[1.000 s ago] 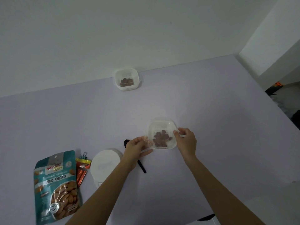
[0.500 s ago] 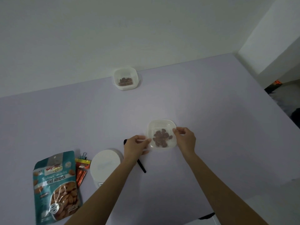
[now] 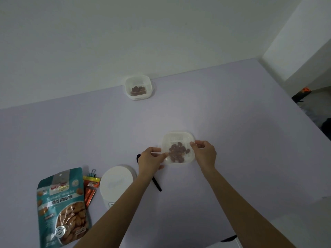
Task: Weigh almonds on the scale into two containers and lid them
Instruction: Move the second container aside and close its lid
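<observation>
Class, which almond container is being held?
The near container, pinched between left hand and right hand; the far container stands untouched by the wall.

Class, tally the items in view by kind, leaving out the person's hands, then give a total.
Almond containers: 2
Almond bag: 1
Orange packet: 1
White scale: 1
Black spoon: 1
Binder clip: 1
Total: 7

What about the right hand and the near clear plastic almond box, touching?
Touching. Head view: the right hand pinches the near clear plastic almond box at its right rim.
</observation>
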